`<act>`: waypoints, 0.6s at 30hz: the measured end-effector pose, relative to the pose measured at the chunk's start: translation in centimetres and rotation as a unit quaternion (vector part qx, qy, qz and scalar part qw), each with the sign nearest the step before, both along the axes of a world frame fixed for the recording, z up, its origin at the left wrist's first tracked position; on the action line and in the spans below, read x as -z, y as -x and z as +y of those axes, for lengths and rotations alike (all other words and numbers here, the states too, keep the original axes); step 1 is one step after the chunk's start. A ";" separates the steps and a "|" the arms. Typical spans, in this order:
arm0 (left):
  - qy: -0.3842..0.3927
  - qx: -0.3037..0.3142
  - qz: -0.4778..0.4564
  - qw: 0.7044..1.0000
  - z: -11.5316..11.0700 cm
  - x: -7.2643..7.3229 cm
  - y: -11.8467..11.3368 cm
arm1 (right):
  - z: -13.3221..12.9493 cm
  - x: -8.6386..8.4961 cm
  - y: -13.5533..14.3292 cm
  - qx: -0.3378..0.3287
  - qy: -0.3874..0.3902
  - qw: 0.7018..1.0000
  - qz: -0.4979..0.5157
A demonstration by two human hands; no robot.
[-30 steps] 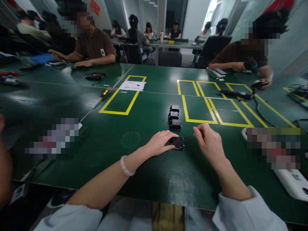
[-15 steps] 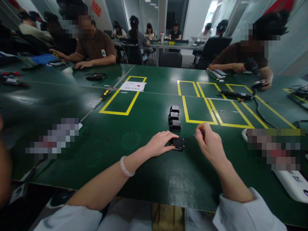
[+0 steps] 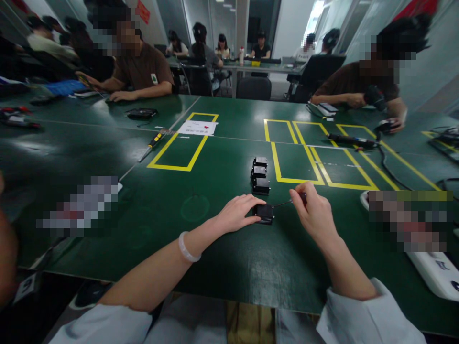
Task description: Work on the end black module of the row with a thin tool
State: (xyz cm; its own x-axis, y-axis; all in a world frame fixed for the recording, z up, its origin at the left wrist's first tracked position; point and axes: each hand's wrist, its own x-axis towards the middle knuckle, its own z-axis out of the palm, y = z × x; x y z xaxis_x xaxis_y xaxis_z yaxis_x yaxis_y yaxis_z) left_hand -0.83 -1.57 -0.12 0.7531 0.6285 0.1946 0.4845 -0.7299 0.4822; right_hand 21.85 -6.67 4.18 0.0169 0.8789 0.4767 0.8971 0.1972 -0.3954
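Observation:
My left hand (image 3: pixel 239 213) grips a small black block (image 3: pixel 264 213) from its left side, thumb at the near edge and fingers at the far edge. The block rests on the green table (image 3: pixel 215 267). My right hand (image 3: pixel 311 210) is closed round the dark handle of a screwdriver (image 3: pixel 283 204), whose thin shaft points left and meets the block's right side, near a small screw. Beyond the held block, three similar black blocks (image 3: pixel 260 185) stand in a row.
Power strips lie at the left (image 3: pixel 84 205) and right (image 3: pixel 426 267). Yellow tape outlines (image 3: pixel 299 182) mark the table, with a paper sheet (image 3: pixel 198 128) and a yellow-black screwdriver (image 3: pixel 155 139) at the left. Two people in brown shirts sit across.
My right hand has turned slightly around the screwdriver handle, its fingers shifting a little. My left hand and the block have stayed in place.

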 end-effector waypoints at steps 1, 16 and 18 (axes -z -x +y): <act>0.000 0.000 0.000 1.000 0.0 0.0 0.0 | 0.0 0.0 0.0 0.001 0.001 1.000 0.000; 0.003 -0.002 0.005 1.000 0.0 0.0 0.0 | -0.1 -0.1 0.1 -0.016 0.000 1.000 0.010; 0.003 -0.001 0.004 1.000 0.1 0.0 0.0 | 0.0 0.0 0.1 -0.016 -0.004 1.000 0.011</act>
State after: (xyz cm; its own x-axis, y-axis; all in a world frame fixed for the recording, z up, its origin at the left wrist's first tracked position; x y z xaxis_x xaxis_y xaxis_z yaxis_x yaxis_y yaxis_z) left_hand -0.80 -1.52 -0.15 0.7535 0.6312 0.1839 0.4901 -0.7257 0.4828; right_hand 21.73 -6.71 4.21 -0.0001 0.8751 0.4839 0.8811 0.2289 -0.4138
